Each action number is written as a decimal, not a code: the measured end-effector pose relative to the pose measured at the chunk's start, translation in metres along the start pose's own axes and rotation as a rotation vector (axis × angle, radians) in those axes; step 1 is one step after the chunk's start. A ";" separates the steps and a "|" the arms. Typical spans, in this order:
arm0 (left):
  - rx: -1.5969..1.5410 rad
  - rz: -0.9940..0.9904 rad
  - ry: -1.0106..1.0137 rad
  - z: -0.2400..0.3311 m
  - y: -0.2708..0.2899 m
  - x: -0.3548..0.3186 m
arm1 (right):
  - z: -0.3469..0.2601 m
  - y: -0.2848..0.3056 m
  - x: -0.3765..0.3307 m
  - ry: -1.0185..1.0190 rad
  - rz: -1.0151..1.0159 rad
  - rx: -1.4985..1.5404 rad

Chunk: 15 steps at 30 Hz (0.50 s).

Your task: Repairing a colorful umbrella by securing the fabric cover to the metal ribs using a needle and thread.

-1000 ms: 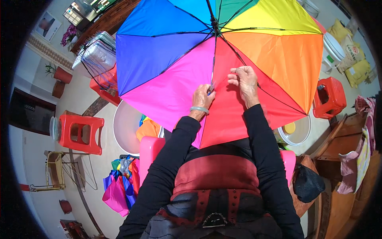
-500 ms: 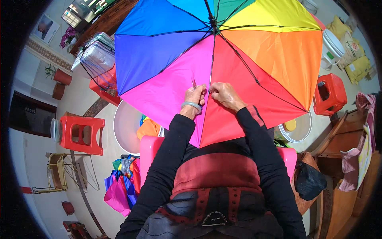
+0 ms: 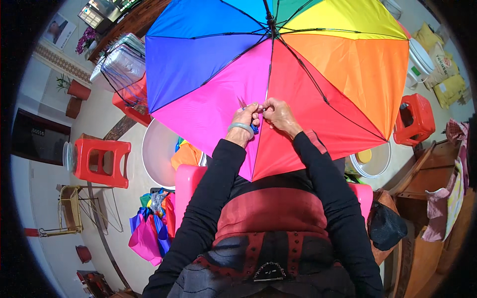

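Umbrella [image 3: 278,74]: 1; hands: 2; stools: 2

One open umbrella [image 3: 318,74], three red stools [image 3: 97,161], two basins [image 3: 156,151]

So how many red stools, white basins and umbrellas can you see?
Open rainbow umbrella: 1
Red stools: 3, at left, behind the umbrella's left edge and at right
White basins: 2, at left and at right
Total: 6

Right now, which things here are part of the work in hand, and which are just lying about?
In hand: rainbow umbrella; left hand; right hand; blue-handled tool, kind unclear.

Lying about: red stool; second red stool; white basin; folded umbrellas.
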<state>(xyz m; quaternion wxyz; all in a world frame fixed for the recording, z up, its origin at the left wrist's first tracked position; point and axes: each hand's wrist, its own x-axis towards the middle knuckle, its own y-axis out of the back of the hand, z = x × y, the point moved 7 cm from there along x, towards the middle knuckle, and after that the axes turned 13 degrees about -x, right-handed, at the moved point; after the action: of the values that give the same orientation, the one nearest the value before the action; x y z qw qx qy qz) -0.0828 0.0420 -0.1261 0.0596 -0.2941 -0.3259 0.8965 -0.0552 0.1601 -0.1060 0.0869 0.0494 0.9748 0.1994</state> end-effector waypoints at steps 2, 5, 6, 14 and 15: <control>-0.013 0.001 -0.017 0.000 0.001 0.001 | -0.018 0.009 -0.002 0.279 0.121 -0.271; -0.005 0.011 -0.032 -0.001 0.001 0.003 | -0.027 0.019 -0.005 0.426 0.153 -0.459; 0.014 0.018 -0.039 -0.002 0.001 0.003 | -0.028 0.023 -0.005 0.432 0.128 -0.510; 0.048 0.020 -0.027 -0.001 0.002 0.005 | -0.025 0.021 -0.008 0.232 -0.096 0.086; 0.053 0.019 -0.019 -0.002 0.002 0.005 | -0.025 0.020 -0.009 0.173 -0.125 0.240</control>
<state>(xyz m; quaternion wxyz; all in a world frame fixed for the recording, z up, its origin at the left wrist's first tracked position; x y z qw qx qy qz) -0.0858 0.0434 -0.1312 0.0558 -0.2868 -0.2999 0.9081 -0.0502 0.1680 -0.0741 0.0081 -0.0187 0.9967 0.0791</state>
